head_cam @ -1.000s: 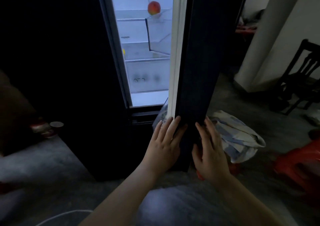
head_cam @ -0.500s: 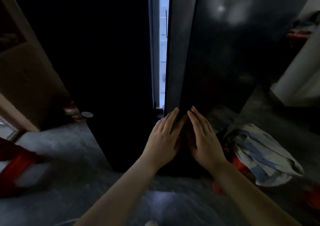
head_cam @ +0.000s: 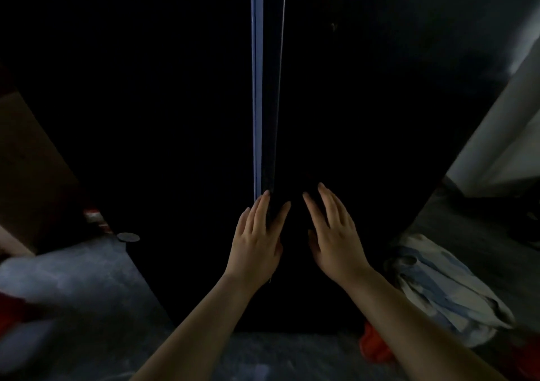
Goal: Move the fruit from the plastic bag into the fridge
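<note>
Dim floor [head_cam: 87, 307], one fridge [head_cam: 365, 117], two flat hands [head_cam: 257, 243]

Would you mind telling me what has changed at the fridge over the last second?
The fridge door has swung nearly shut: the wide lit opening, with a fruit on a shelf, has narrowed to a thin bright slit. The left hand and right hand stay flat near the door's edge, pushing, grasping nothing. The striped bag still lies on the floor at the right.

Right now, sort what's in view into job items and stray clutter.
Job: fridge door, nearly shut, thin lit gap; left hand at its edge; right hand flat on it.
Stray: blue-and-white cloth; round lid on the floor; red item.
</note>
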### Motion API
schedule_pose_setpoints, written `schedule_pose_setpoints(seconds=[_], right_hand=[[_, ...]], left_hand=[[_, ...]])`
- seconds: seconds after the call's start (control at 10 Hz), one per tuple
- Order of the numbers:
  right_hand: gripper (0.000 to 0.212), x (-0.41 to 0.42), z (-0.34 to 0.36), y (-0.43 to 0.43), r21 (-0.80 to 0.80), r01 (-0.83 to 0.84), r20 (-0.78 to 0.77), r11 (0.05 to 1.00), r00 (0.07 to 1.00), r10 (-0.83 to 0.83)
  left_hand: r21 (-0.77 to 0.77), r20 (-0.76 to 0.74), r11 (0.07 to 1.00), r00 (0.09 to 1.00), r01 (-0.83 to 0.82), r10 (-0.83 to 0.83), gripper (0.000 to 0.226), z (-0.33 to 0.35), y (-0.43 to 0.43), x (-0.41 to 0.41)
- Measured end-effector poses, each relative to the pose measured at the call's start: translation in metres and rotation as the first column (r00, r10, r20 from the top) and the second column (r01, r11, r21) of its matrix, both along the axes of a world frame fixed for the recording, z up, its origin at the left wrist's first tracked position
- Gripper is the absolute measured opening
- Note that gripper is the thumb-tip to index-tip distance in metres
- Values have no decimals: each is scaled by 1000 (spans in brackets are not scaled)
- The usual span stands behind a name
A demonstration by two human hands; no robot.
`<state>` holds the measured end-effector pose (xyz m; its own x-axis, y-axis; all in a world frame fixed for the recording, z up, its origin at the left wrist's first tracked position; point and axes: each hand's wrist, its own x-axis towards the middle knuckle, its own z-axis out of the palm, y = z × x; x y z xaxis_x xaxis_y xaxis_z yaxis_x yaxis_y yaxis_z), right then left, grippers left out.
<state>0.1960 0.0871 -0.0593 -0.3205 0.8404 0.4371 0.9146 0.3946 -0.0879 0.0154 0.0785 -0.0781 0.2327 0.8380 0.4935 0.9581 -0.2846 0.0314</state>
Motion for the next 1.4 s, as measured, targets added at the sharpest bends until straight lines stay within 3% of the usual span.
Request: schedule_pose_setpoints(seconds=[0.4, 0.7, 1.0, 1.4], right_hand=[[72, -31, 6, 72, -43, 89, 97, 995, 992, -84], [67, -39, 0, 83, -20, 127, 79, 992, 989, -125], [75, -32, 24, 69, -97, 65, 120, 993, 991, -53], [69, -13, 115, -16, 40, -165, 26, 986, 986, 164]], left_hand=[[-5, -58, 1000, 998, -31, 30, 70, 9, 85, -22], [59, -80, 998, 997, -1, 5, 67, 0, 105, -26], [-127, -106, 991, 994, -39, 26, 71, 34, 85, -23], [50, 14, 993, 994, -107, 107, 63, 138, -24, -8]])
